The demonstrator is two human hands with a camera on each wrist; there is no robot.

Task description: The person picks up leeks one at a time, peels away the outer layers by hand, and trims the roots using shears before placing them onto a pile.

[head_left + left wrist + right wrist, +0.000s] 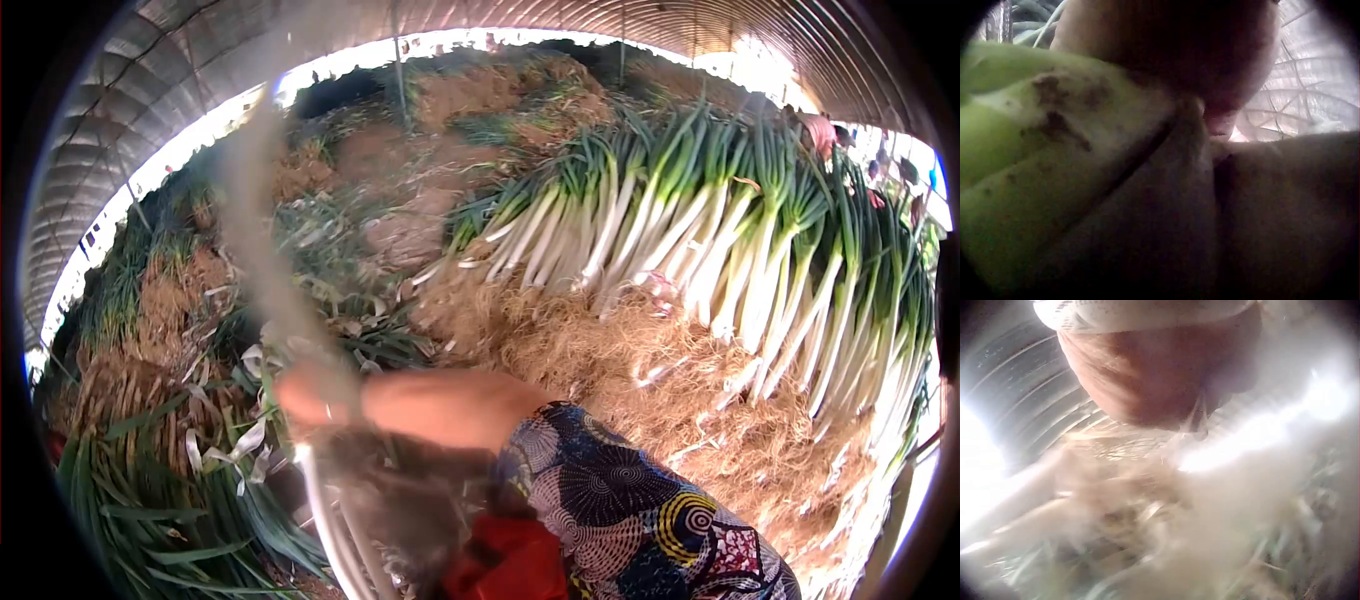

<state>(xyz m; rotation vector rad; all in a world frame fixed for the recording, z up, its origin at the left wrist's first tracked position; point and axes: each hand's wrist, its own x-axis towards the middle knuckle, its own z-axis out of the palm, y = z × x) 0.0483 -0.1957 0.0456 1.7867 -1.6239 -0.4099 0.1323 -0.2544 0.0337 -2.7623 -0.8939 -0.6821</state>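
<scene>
A patterned sleeve [620, 490] enters the head view from the lower right. Its bare forearm ends in a blurred hand [312, 392] beside pale onion stalks [330, 520]; which hand this is, I cannot tell. Close up in the left wrist view, a spotted green stalk [1079, 119] lies against my left hand [1172, 50], whose fingers do not show clearly. My right hand [1160, 375], below a white cuff [1154, 314], hangs over blurred tan fibres and pale stalks [1029, 522] in the right wrist view; its fingers and grip are unclear.
Long green onions [690, 220] lie in a dense row at the right, above matted roots [570, 350]. More green leaves [150, 510] heap up at the lower left. Red fabric [505, 560] shows at the bottom, and a curved ribbed roof [160, 100] arches overhead.
</scene>
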